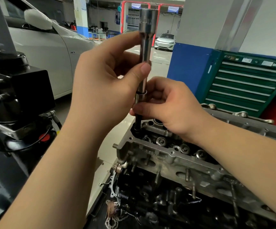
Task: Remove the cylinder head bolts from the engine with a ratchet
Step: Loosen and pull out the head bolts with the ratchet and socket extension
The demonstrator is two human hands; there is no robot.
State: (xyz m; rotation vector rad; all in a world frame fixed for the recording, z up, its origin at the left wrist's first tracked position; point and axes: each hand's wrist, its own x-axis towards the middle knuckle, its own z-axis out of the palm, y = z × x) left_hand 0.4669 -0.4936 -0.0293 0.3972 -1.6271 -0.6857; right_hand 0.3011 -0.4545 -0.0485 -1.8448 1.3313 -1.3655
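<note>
A long chrome socket (145,45) stands upright above the far left corner of the cylinder head (175,156). My left hand (107,83) grips its shaft between thumb and fingers. Below it a dark bolt (138,121) runs down into a hole in the head, a washer ring around its top at the socket's lower end. My right hand (170,106) pinches the bolt just under the socket. No ratchet handle is in view. Valve gear shows inside the open head.
A timing chain (112,222) and sprocket hang at the engine's front. A black stand with cables (18,103) is at the left, a white car (48,52) behind it. A green tool cabinet (246,85) stands at the right by a blue-and-white pillar.
</note>
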